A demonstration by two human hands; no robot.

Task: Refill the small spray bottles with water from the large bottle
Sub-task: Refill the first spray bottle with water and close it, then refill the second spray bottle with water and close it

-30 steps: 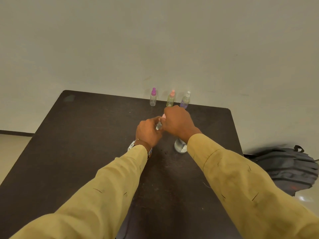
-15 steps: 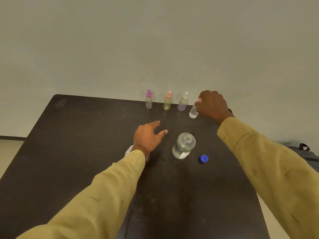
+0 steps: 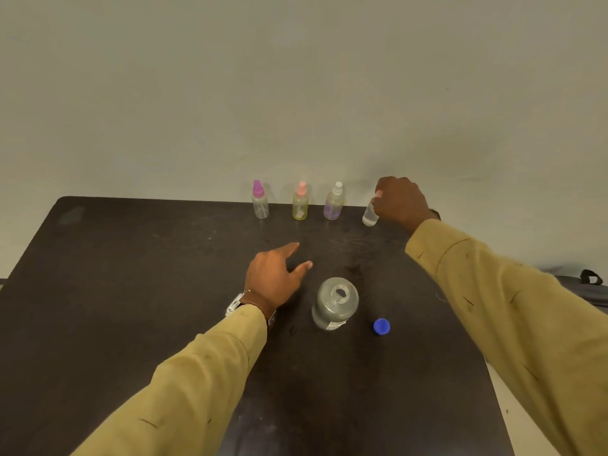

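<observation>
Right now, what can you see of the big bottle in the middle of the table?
The large bottle looks like clear plastic, with rounded shoulders and a pale label band near its base. It stands upright on the dark table, mouth open; a blue cap lies apart on its right. The left hand is near it, not touching.

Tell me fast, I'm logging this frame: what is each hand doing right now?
Left hand: open, fingers spread, holding nothing.
Right hand: fingers curled round the small clear spray bottle, holding it upright.
</observation>
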